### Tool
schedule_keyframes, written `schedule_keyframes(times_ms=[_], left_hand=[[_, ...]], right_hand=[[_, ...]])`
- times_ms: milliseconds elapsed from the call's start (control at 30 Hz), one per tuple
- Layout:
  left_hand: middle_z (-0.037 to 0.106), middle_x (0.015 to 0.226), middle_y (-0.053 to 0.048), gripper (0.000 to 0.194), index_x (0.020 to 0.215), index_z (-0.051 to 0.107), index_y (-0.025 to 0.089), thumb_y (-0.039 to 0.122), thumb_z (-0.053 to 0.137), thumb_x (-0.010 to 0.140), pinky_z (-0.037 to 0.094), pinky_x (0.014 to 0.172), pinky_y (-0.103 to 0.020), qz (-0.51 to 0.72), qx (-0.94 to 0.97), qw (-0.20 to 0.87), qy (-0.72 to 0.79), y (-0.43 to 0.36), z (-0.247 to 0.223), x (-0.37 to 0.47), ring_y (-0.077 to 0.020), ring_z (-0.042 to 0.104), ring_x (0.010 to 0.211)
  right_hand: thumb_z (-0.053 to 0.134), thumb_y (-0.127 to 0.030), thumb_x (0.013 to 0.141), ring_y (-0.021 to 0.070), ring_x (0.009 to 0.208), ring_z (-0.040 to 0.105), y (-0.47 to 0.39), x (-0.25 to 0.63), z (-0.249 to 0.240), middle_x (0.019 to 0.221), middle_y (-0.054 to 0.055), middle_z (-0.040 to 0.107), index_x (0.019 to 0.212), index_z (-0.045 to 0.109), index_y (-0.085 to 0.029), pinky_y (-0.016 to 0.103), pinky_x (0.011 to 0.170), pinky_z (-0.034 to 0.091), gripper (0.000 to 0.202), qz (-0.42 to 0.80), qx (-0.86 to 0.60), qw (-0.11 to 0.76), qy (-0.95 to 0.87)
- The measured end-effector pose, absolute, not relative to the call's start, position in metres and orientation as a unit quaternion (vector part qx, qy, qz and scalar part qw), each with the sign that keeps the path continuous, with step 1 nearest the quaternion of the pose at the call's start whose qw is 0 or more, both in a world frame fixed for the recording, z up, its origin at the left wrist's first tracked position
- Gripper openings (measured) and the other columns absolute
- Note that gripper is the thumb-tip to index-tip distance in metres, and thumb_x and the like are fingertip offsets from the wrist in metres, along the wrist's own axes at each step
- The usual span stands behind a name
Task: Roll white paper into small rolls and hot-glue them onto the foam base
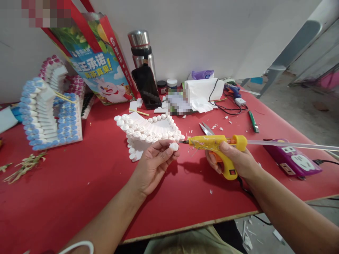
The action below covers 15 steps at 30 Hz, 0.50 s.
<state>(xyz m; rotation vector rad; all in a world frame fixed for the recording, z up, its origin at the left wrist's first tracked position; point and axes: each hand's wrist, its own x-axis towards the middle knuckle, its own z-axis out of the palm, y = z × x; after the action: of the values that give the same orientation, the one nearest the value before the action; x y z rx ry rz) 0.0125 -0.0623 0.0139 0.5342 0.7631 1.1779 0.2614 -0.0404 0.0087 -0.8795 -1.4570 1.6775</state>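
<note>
Between the thumb and fingers of my left hand (159,160) is a small white rosette (174,146). My right hand (238,160) is wrapped round a yellow hot glue gun (212,143), whose nozzle points left, right by the rosette. A clear glue stick (288,144) sticks out of the gun's back end. Just behind my left hand stands a white model staircase (150,130), its edges lined with white rosettes; my hand hides part of its lower side. Scissors (206,129) lie behind the gun, their handles partly covered.
A blue-and-white rosette staircase (50,116) stands at left by a printed bag (103,67). At the back are a steel flask (141,49), a phone (145,86) and jars (171,84). A green cutter knife (253,121) and purple power strip (291,157) lie right on the red table (92,201).
</note>
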Motion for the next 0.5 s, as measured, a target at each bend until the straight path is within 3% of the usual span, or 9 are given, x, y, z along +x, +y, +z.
schedule_keyframes(times_ms=[267,500], left_hand=[[0.076,0.086,-0.001,0.022,0.093,0.077,0.016,0.012,0.086,0.073,0.059,0.077,-0.015,0.532,0.235,0.733,0.353,-0.0631,0.0131,0.0128,-0.0083,0.073,0.076],[0.077,0.084,-0.001,0.023,0.093,0.077,0.016,0.012,0.087,0.073,0.06,0.077,-0.015,0.527,0.234,0.737,0.353,-0.0625,0.0121,0.0122,-0.0086,0.074,0.075]], right_hand=[[0.056,-0.064,0.093,0.0168,0.054,0.06,-0.0403,0.2623,0.0018,0.07,0.005,0.064,0.085,0.071,-0.019,0.029,0.046,0.049,0.048,0.683,-0.293,0.357,-0.566],[0.055,-0.062,0.095,0.0151,0.052,0.059,-0.0405,0.2617,0.0032,0.068,0.004,0.064,0.081,0.069,-0.019,0.027,0.046,0.047,0.047,0.678,-0.296,0.359,-0.569]])
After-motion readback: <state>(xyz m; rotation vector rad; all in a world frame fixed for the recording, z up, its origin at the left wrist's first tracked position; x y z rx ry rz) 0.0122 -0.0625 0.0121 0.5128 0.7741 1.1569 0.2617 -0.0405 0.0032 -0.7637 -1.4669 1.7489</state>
